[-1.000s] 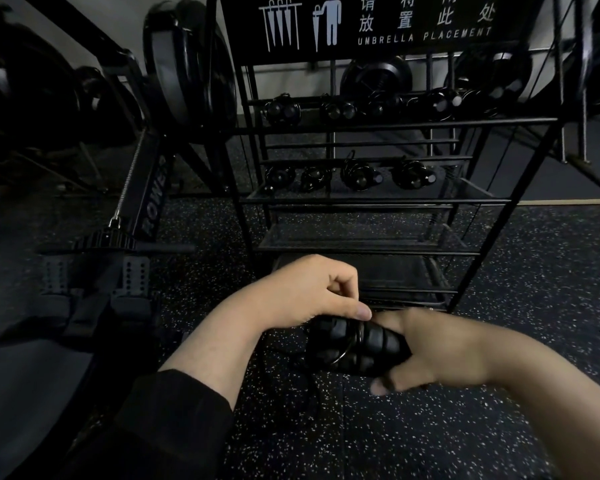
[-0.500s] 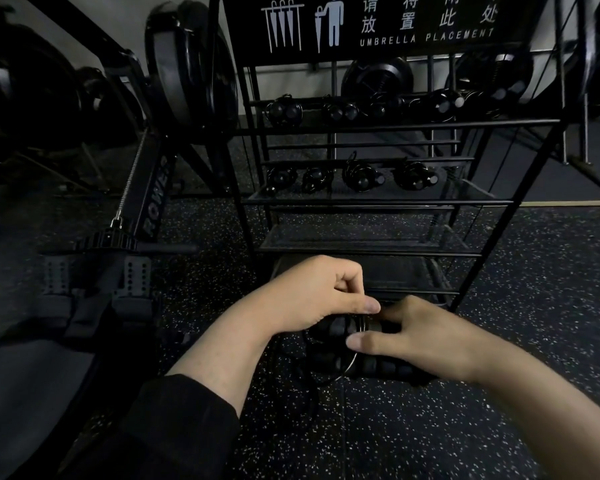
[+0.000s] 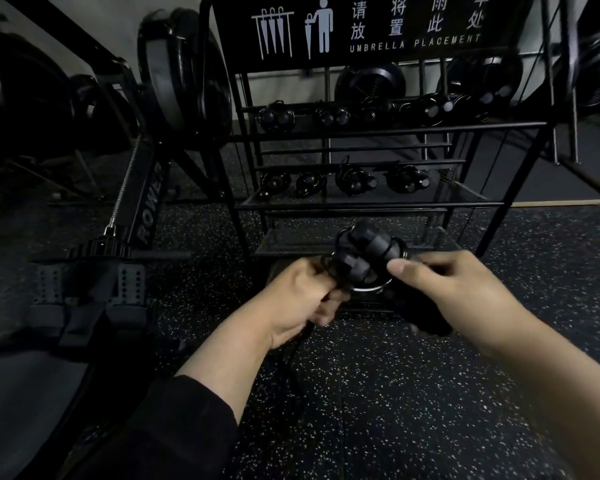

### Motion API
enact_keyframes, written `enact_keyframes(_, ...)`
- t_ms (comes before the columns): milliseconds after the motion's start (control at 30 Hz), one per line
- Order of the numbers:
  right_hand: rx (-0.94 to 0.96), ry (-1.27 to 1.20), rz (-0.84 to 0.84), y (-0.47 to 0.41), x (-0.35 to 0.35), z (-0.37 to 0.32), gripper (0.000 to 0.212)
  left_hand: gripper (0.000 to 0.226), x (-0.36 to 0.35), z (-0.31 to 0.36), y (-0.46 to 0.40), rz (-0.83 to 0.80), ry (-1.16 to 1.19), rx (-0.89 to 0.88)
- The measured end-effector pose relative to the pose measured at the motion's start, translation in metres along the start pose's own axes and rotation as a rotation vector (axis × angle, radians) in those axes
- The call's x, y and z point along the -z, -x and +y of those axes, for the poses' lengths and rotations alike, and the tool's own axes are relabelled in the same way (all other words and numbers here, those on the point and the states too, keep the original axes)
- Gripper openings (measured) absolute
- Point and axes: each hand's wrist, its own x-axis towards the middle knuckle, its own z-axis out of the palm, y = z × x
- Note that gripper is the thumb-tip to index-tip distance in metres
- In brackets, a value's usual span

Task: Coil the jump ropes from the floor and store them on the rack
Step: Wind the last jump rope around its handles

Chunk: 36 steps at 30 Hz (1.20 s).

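Head view, dim light. Jump rope (image 3: 368, 258), black, wound into a tight bundle with both ribbed handles together, held in the air between the two hands, in front of the lower shelves of the rack (image 3: 388, 126) and above the speckled floor (image 3: 378, 393). Left hand (image 3: 302, 299) at the bundle's lower left, fingers (image 3: 329, 304) curled and pinching a dark cord strand; loose cord (image 3: 293, 344) hanging down from under that hand toward the floor. Right hand (image 3: 454, 292) at the bundle's right side, thumb (image 3: 400, 270) pressed against the handles, remaining fingers wrapped underneath and mostly hidden. Thin loop of cable visible below the handles, between the hands. Rack: black wire frame, sign on top reading "UMBRELLA PLACEMENT" (image 3: 413, 43) with umbrella pictograms. Upper shelf: row of coiled ropes (image 3: 329, 116), touching or just beside one another. Middle shelf: four more coiled ropes (image 3: 354, 180) side by side. Lowest mesh shelf (image 3: 291, 242) directly behind the held bundle; contents there too dark to tell. Rowing machine (image 3: 146, 202) left of the rack, rail marked "ROWER", footplates near the floor. Dark sleeve (image 3: 174, 427) on the left forearm.
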Motion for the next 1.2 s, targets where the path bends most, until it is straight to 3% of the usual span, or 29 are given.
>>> enact_keyframes(100, -0.008, 0.118, 0.131, -0.005, 0.004, 0.007, 0.048, 0.030, -0.006, 0.003, -0.002, 0.062, -0.115, 0.075)
enact_keyframes(267, -0.084, 0.331, 0.225, -0.013, 0.005, 0.019, 0.051, 0.029, -0.010, 0.005, -0.003, 0.104, -0.734, 0.041)
enact_keyframes(500, -0.136, 0.744, 0.160, -0.021, -0.002, 0.035, 0.053, 0.024, -0.017, 0.023, 0.011, -0.009, -1.190, -0.042)
enact_keyframes(700, -0.080, 0.780, -0.186, -0.017, -0.010, 0.035, 0.066, 0.017, 0.006, 0.035, 0.020, -0.110, -1.057, -0.087)
enact_keyframes(900, 0.014, 0.668, -0.471, -0.008, -0.011, 0.023, 0.062, 0.009, 0.004, 0.034, 0.022, -0.234, -0.876, -0.146)
enact_keyframes(1133, 0.046, 0.189, -0.577, 0.004, -0.008, 0.012, 0.041, 0.017, 0.016, 0.027, 0.020, -0.175, -0.392, -0.207)
enact_keyframes(1200, 0.052, 0.003, -0.586, 0.005, -0.005, 0.011, 0.049, 0.017, 0.012, 0.026, 0.019, -0.151, -0.238, -0.181)
